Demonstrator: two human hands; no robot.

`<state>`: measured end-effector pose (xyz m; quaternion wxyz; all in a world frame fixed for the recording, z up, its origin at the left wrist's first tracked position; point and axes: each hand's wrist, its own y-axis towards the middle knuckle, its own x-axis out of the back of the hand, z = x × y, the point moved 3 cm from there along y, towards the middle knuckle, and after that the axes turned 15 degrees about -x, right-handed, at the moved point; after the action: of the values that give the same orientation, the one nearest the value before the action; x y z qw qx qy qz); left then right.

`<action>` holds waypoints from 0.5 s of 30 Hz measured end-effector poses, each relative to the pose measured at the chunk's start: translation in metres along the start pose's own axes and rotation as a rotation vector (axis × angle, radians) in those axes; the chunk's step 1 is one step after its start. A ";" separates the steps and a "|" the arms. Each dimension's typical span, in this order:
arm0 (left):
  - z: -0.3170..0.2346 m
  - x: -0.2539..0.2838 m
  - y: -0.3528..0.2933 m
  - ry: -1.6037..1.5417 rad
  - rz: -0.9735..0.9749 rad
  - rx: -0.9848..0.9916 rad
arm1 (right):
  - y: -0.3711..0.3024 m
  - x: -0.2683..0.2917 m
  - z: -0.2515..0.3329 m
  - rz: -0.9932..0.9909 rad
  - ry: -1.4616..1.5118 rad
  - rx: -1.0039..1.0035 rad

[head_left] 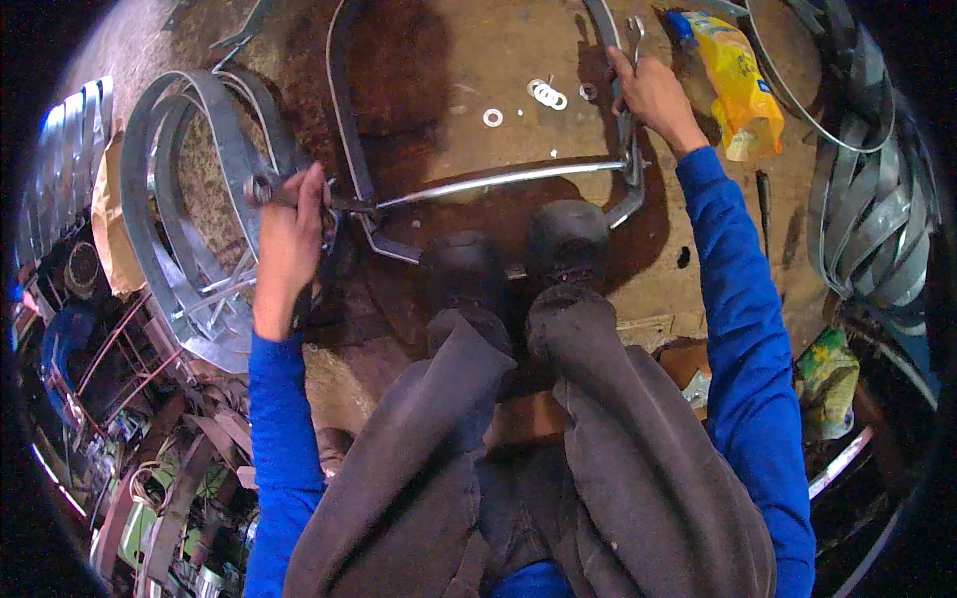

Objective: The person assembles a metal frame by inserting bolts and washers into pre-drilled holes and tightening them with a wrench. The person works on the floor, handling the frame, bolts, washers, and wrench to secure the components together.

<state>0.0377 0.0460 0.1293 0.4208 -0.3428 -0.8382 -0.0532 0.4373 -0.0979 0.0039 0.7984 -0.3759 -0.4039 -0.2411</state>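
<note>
Steel band (349, 140) clamped between both wrench-holding hands' grip

grey metal band clamp (351, 130), long bolt (498, 180) across ends

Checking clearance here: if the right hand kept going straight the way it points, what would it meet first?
The right hand grips a wrench and points up-left across the floor. The washers lie first in that line, though height is unclear.
</note>
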 end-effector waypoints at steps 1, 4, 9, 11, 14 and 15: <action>0.008 -0.001 0.011 0.054 0.006 -0.028 | 0.002 -0.002 -0.001 -0.008 -0.008 0.019; 0.033 -0.009 0.049 0.146 0.041 -0.094 | 0.000 0.001 -0.010 -0.043 -0.024 0.040; 0.047 -0.028 0.086 0.289 0.030 -0.191 | -0.044 0.018 -0.004 -0.168 0.018 0.070; 0.069 -0.030 0.096 0.351 0.019 -0.142 | -0.068 0.022 -0.007 -0.197 0.059 0.143; 0.074 -0.038 0.102 0.409 0.037 -0.112 | -0.123 0.026 -0.019 -0.221 0.159 0.159; 0.074 -0.041 0.102 0.425 0.029 -0.120 | -0.141 0.020 -0.027 -0.213 0.197 0.158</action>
<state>0.0682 0.1298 0.0314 0.5678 -0.3604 -0.7208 -0.1678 0.3642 -0.2059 0.0674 0.8312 -0.2416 -0.3788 -0.3276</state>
